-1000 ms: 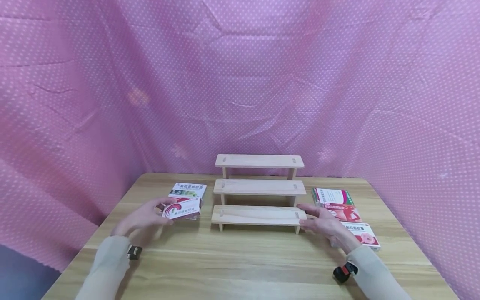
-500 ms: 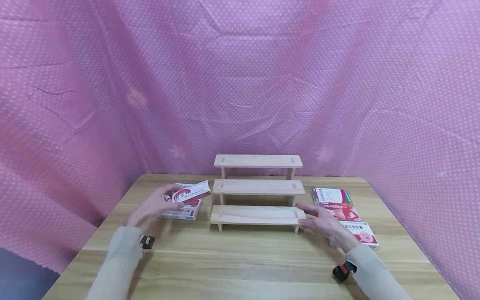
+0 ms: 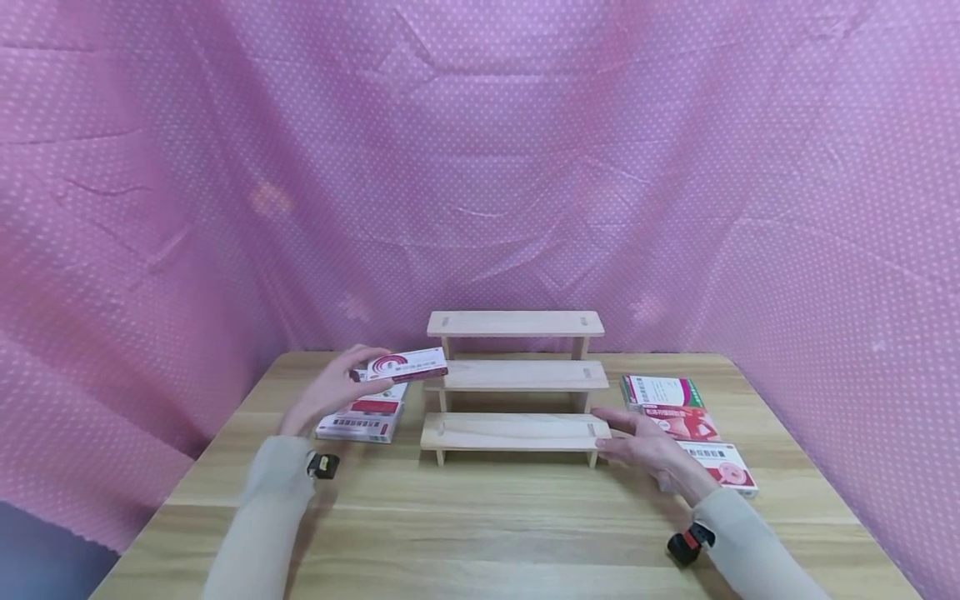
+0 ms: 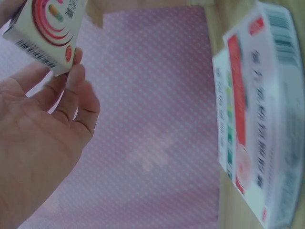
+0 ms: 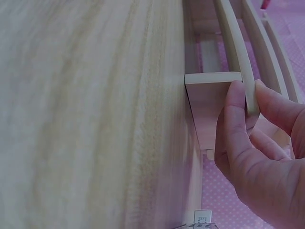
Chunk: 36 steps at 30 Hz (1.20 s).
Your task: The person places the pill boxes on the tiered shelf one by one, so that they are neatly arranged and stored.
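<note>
1 white box (image 3: 410,364) | Chinese lettering, barcode | left hand (image 3: 333,392) pinching

Creased pink, white-dotted cloth (image 3: 495,208) hangs on 3 sides of a wood-grain table (image 3: 480,525).

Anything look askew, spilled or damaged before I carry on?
Nothing stands out: the pale wooden three-tier stand is upright, and the white-and-maroon rectangular cardboard box in the left hand shows no visible damage.

Left hand (image 3: 332,390) holding box (image 3: 408,364), wooden shelf (image 3: 525,375)
</note>
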Each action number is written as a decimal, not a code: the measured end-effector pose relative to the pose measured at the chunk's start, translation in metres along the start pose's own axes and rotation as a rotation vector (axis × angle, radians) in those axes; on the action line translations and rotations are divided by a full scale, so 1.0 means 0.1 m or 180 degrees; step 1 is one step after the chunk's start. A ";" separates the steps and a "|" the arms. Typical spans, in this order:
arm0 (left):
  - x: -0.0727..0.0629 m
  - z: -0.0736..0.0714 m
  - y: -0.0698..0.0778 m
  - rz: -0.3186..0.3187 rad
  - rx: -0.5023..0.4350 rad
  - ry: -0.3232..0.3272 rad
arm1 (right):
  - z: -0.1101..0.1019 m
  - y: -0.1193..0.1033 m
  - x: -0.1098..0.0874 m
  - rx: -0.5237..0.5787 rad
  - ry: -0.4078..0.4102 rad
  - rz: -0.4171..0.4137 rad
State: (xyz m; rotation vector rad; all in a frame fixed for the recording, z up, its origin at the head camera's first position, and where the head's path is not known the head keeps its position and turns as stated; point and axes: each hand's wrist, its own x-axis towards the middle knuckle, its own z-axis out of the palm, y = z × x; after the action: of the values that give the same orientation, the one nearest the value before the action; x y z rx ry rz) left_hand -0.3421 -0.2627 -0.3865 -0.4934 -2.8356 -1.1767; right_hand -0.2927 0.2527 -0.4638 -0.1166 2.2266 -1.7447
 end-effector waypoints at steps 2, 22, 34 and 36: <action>0.05 0.01 0.07 0.0074 0.0022 -0.0015 | 0.00 0.01 0.00 -0.0004 -0.0027 -0.0021; 0.68 0.31 0.54 0.0514 -0.0188 0.0435 | 0.04 0.00 0.00 0.0117 -0.0001 -0.0006; 0.94 0.62 0.82 0.0634 -0.0192 0.0614 | 0.00 0.00 0.00 -0.0026 -0.0062 -0.0022; 0.97 0.68 0.87 0.0605 -0.0182 0.0557 | -0.01 0.01 -0.01 -0.0108 -0.0077 -0.0059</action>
State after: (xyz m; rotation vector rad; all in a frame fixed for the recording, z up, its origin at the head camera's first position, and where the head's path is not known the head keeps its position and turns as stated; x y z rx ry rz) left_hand -0.4015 -0.1309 -0.3604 -0.6145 -2.5518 -1.2033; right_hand -0.2922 0.2541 -0.4640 -0.1657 2.2453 -1.7065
